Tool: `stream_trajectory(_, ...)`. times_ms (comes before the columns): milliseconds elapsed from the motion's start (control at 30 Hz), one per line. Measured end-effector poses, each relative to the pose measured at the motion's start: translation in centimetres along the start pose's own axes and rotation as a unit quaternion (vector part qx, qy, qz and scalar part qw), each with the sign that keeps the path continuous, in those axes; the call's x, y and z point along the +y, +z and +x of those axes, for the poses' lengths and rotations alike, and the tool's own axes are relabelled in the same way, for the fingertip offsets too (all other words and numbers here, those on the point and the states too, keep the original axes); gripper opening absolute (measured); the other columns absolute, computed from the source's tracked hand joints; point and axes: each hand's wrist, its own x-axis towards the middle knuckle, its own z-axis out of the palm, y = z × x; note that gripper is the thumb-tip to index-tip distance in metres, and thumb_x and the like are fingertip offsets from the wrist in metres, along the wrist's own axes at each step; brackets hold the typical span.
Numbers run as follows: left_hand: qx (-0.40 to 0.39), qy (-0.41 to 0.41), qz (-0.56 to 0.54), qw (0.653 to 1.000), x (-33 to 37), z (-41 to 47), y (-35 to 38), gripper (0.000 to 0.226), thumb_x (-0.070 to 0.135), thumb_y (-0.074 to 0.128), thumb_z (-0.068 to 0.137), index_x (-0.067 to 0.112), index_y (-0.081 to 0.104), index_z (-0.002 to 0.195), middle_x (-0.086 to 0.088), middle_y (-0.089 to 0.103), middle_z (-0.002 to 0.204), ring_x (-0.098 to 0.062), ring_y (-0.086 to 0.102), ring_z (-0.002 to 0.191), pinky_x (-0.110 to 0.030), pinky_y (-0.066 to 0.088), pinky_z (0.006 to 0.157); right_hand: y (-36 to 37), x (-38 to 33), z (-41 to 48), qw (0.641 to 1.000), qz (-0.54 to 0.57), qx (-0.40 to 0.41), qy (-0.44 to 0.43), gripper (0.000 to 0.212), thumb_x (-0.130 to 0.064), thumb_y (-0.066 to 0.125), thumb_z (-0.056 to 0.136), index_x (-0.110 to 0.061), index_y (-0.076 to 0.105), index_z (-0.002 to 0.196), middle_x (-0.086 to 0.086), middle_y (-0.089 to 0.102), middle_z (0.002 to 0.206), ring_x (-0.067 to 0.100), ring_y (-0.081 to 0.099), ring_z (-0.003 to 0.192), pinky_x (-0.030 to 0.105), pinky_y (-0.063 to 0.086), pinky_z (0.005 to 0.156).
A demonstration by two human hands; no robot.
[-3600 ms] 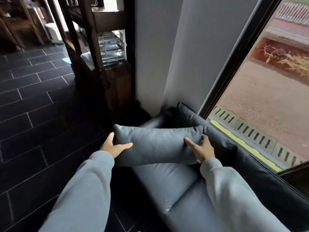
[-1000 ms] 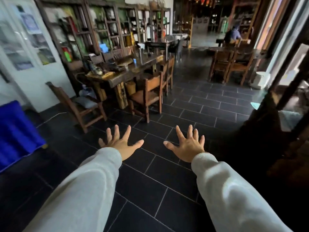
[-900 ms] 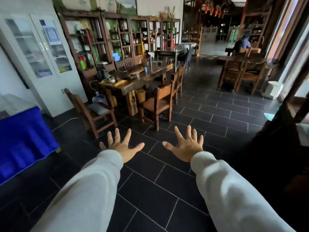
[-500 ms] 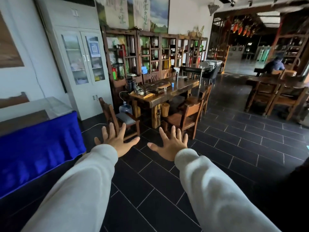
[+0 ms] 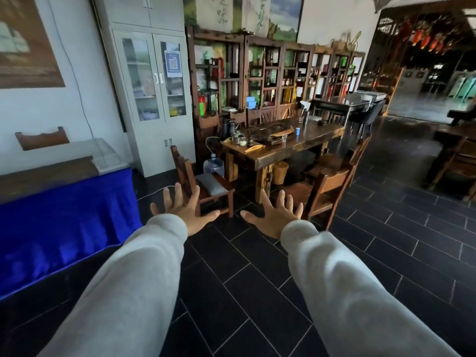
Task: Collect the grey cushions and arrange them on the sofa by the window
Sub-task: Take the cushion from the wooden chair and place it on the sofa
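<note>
A grey cushion (image 5: 211,183) lies on the seat of a wooden chair (image 5: 192,181) at the near end of the long wooden tea table (image 5: 286,148). My left hand (image 5: 184,211) is stretched out in front of me, fingers spread, empty, just below and left of that chair. My right hand (image 5: 277,217) is also spread and empty, in front of the table's near end. Both arms wear light grey sleeves. The sofa and the window are out of view.
A table draped in blue cloth (image 5: 61,222) stands at the left. A white glass-door cabinet (image 5: 152,99) and dark wooden shelves (image 5: 270,73) line the far wall. A water bottle (image 5: 213,166) and a bin (image 5: 280,172) sit under the tea table. Another wooden chair (image 5: 329,186) stands right of my right hand. Dark tiled floor lies ahead.
Earlier both hands held a grey cushion on the sofa by the window. Since then the view has turned into the room and keeps panning left, and the chair with the cushion has come closer.
</note>
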Motion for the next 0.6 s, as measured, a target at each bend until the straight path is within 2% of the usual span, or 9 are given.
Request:
stream_trajectory(267, 0.0, -0.018, -0.019, 1.0, 3.2, 15.0, -0.7, 0.105, 0.096, 0.031, 0.078, 0.047, -0.011, 0.161, -0.002, -0.027, 0.172, -0.036, -0.025, 0.158, -0.069, -0.003, 0.124, -3.1, -0.6, 17.4, 1.0, -0.012, -0.005, -0.026, 0.104, -0.094, 0.026, 0.084, -0.041, -0.009, 0.167, 0.016, -0.014, 0.175, 0.039, -0.012, 0.161, 0.062, -0.008, 0.124)
stream_trajectory(600, -0.029, -0.037, -0.034, 0.998, 1.7, 38.4, 1.0, 0.108, 0.099, 0.028, 0.074, 0.048, -0.011, 0.161, -0.001, -0.028, 0.172, -0.035, -0.028, 0.157, -0.069, -0.006, 0.122, -0.8, -6.1, 39.7, 0.998, -0.027, -0.038, -0.043, 0.105, -0.094, 0.026, 0.084, -0.039, -0.011, 0.166, 0.018, -0.017, 0.174, 0.041, -0.014, 0.16, 0.064, -0.01, 0.124)
